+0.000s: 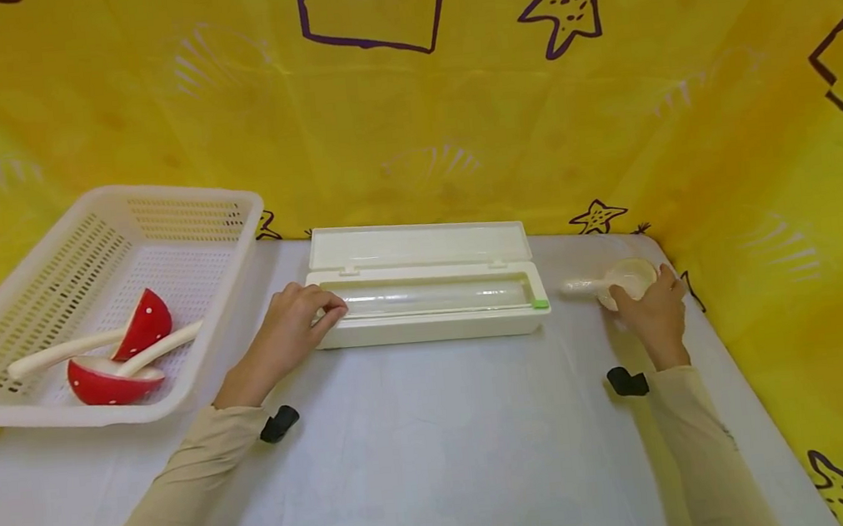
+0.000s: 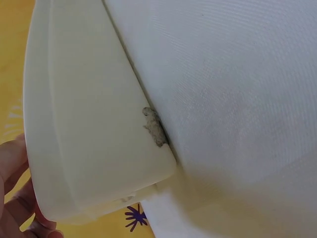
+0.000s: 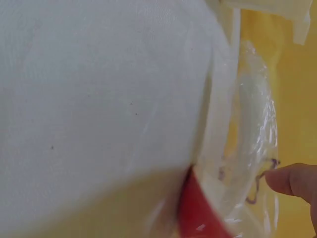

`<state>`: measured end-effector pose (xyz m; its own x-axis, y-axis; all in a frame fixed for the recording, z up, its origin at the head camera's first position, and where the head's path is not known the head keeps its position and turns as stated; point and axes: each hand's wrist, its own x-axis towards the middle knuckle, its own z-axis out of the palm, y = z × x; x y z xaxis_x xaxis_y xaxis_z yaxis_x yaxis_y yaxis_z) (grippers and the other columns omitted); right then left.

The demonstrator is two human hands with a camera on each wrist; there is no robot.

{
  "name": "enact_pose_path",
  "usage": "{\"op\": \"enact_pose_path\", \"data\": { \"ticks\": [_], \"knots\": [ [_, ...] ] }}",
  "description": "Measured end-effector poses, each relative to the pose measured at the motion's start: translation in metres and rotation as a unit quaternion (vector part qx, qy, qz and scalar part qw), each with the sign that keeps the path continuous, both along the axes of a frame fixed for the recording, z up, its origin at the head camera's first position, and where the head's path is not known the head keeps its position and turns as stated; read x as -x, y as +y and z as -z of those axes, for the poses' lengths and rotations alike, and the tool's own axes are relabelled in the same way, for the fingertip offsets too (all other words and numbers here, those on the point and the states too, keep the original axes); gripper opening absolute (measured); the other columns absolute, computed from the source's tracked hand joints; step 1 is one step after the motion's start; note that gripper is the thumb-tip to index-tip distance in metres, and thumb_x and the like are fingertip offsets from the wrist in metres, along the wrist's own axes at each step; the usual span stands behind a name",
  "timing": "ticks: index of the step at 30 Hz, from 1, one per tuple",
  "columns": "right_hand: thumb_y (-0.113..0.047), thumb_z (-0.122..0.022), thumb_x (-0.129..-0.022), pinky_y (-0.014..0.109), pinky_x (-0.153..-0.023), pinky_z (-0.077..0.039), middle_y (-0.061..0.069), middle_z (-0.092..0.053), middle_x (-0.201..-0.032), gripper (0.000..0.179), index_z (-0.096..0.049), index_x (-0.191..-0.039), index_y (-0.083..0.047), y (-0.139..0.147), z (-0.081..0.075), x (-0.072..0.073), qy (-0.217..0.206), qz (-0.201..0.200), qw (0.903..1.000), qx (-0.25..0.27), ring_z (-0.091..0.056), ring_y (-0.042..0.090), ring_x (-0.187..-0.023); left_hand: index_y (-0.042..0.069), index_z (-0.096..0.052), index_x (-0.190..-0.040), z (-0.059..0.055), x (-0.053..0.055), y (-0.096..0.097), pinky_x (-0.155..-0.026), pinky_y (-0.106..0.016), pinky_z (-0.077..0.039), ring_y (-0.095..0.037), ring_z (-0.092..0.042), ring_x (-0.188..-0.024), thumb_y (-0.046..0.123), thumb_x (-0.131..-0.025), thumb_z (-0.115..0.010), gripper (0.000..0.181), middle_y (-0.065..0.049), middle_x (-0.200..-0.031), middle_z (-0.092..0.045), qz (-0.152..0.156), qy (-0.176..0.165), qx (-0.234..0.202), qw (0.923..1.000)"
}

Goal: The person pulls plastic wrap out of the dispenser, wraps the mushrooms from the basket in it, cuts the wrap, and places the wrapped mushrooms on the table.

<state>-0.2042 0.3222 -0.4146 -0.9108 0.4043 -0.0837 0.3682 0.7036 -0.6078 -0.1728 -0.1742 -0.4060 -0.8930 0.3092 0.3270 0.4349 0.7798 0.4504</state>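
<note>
A long cream cling film dispenser (image 1: 427, 329) lies across the table with its lid (image 1: 420, 245) tipped back and a film roll (image 1: 432, 297) inside. My left hand (image 1: 288, 329) grips its left end, fingers bent over the end wall; the left wrist view shows fingers (image 2: 22, 203) against that end. To the right, my right hand (image 1: 655, 318) holds a ladle by its cream bowl (image 1: 633, 276), handle pointing left. Clear film (image 3: 255, 109) wraps it in the right wrist view, where the bowl's red outside (image 3: 200, 210) shows and my thumb (image 3: 292, 181) touches the film.
A white perforated basket (image 1: 233, 254) stands at the left with two red-and-cream dotted ladles (image 1: 119, 381) in it. A small green piece (image 1: 540, 303) sits at the dispenser's right end. Yellow patterned cloth (image 1: 408, 114) rises behind and to the right of the white-covered table.
</note>
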Motion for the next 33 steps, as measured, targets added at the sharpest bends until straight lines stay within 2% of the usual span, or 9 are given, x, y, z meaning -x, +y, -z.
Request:
{"op": "enact_pose_path", "data": {
  "ticks": [5, 8, 11, 15, 17, 19, 24, 27, 33],
  "knots": [
    [-0.028, -0.064, -0.092, 0.065, -0.114, -0.021, 0.034, -0.02, -0.155, 0.083, -0.018, -0.153, 0.004, -0.017, -0.002, -0.001, 0.117, -0.043, 0.9919, -0.028, -0.018, 0.053, -0.142, 0.007, -0.074, -0.094, 0.002, 0.001, 0.0, -0.079, -0.046, -0.04, -0.029, -0.054, -0.085, 0.014, -0.092, -0.07, 0.009, -0.005, -0.091, -0.074, -0.007, 0.002, 0.001, 1.0],
    [-0.021, -0.069, -0.091, 0.062, -0.113, -0.025, 0.03, -0.036, -0.147, 0.068, -0.037, -0.146, 0.005, -0.033, -0.003, -0.002, 0.181, -0.106, 0.9776, -0.019, -0.031, 0.048, -0.138, 0.006, -0.073, -0.093, 0.004, 0.002, 0.001, -0.078, -0.045, -0.04, -0.029, -0.054, -0.083, 0.013, -0.092, -0.07, 0.008, -0.006, -0.091, -0.074, -0.008, 0.012, 0.0, 0.9999],
    [-0.015, -0.071, -0.092, 0.059, -0.109, -0.034, 0.026, -0.052, -0.136, 0.049, -0.054, -0.133, 0.004, -0.051, -0.006, -0.005, 0.216, -0.209, 0.9536, -0.007, -0.046, 0.043, -0.128, 0.006, -0.072, -0.092, 0.005, 0.002, 0.001, -0.076, -0.045, -0.04, -0.029, -0.053, -0.081, 0.012, -0.092, -0.07, 0.006, -0.007, -0.09, -0.073, -0.006, 0.025, 0.0, 0.9997],
    [-0.011, -0.075, -0.088, 0.054, -0.101, -0.046, 0.019, -0.066, -0.12, 0.036, -0.066, -0.12, 0.002, -0.075, -0.01, -0.01, 0.22, -0.35, 0.9104, -0.007, -0.06, 0.036, -0.115, 0.006, -0.071, -0.092, 0.007, 0.003, 0.002, -0.074, -0.045, -0.041, -0.029, -0.054, -0.079, 0.012, -0.092, -0.069, 0.006, -0.008, -0.089, -0.072, -0.006, 0.038, 0.006, 0.9992],
    [-0.014, -0.076, -0.087, 0.053, -0.099, -0.048, 0.016, -0.067, -0.118, 0.036, -0.068, -0.119, 0.0, -0.087, -0.012, -0.011, 0.199, -0.399, 0.8951, -0.009, -0.061, 0.034, -0.113, 0.006, -0.07, -0.092, 0.007, 0.003, 0.003, -0.074, -0.045, -0.041, -0.029, -0.054, -0.08, 0.012, -0.093, -0.068, 0.006, -0.008, -0.09, -0.071, -0.009, 0.039, 0.008, 0.9992],
    [-0.017, -0.075, -0.088, 0.052, -0.099, -0.048, 0.014, -0.068, -0.118, 0.037, -0.068, -0.12, -0.002, -0.096, -0.013, -0.011, 0.174, -0.431, 0.8853, -0.014, -0.061, 0.033, -0.114, 0.006, -0.07, -0.093, 0.008, 0.003, 0.003, -0.074, -0.045, -0.042, -0.03, -0.054, -0.081, 0.012, -0.094, -0.067, 0.006, -0.009, -0.091, -0.071, -0.011, 0.038, 0.011, 0.9992],
    [-0.017, -0.072, -0.091, 0.05, -0.096, -0.05, 0.013, -0.071, -0.115, 0.031, -0.07, -0.118, -0.002, -0.107, -0.014, -0.007, 0.149, -0.463, 0.8724, -0.047, -0.063, 0.033, -0.109, 0.005, -0.067, -0.095, 0.009, 0.002, 0.005, -0.073, -0.044, -0.042, -0.031, -0.053, -0.081, 0.01, -0.095, -0.065, 0.005, -0.01, -0.093, -0.07, -0.013, 0.039, 0.018, 0.999],
    [-0.015, -0.07, -0.092, 0.048, -0.093, -0.051, 0.012, -0.073, -0.108, 0.023, -0.073, -0.111, -0.002, -0.109, -0.015, -0.004, 0.147, -0.467, 0.8698, -0.058, -0.064, 0.031, -0.103, 0.005, -0.066, -0.096, 0.01, 0.002, 0.005, -0.071, -0.044, -0.042, -0.031, -0.053, -0.081, 0.009, -0.095, -0.065, 0.005, -0.011, -0.094, -0.07, -0.014, 0.05, 0.022, 0.9984],
    [-0.013, -0.068, -0.093, 0.047, -0.089, -0.053, 0.011, -0.075, -0.1, 0.016, -0.075, -0.103, -0.003, -0.112, -0.016, -0.003, 0.14, -0.45, 0.88, -0.057, -0.067, 0.03, -0.096, 0.003, -0.063, -0.097, 0.015, 0.004, 0.007, -0.071, -0.043, -0.044, -0.032, -0.054, -0.081, 0.007, -0.094, -0.066, 0.006, -0.012, -0.093, -0.068, -0.008, 0.076, 0.028, 0.9967]
  ]
}}
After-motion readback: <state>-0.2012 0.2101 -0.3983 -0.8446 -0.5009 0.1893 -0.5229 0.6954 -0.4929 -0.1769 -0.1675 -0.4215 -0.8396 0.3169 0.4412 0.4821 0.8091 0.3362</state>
